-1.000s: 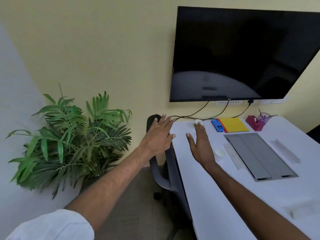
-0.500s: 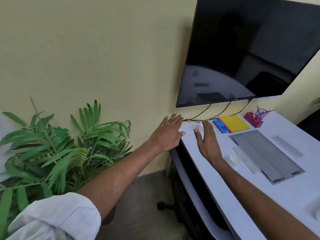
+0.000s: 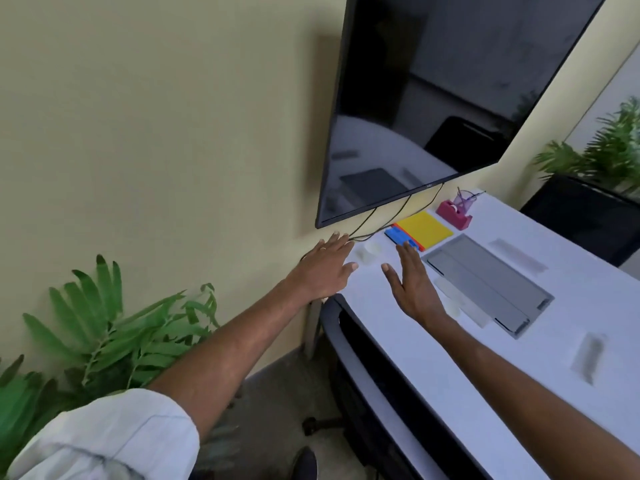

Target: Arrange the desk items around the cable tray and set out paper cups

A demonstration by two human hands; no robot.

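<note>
The left hand (image 3: 325, 268) hovers flat, spread and empty over the white desk's (image 3: 433, 375) corner, the right hand (image 3: 412, 289) likewise at its three o'clock, probably both making for the blurred whitish object (image 3: 369, 252) between their fingertips, with the flat grey rectangular cable tray (image 3: 485, 282) at the right hand's three o'clock.

Open desk (image 3: 450, 375) front; monitor (image 3: 433, 98), cables (image 3: 394, 214) low behind

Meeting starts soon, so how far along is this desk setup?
Looks early. The yellow pad, blue item and tape dispenser lie by the wall beyond the cable tray. Left hand and right hand are open, holding nothing, at the far corner of the desk. No paper cups clearly show, so those remain.
</note>
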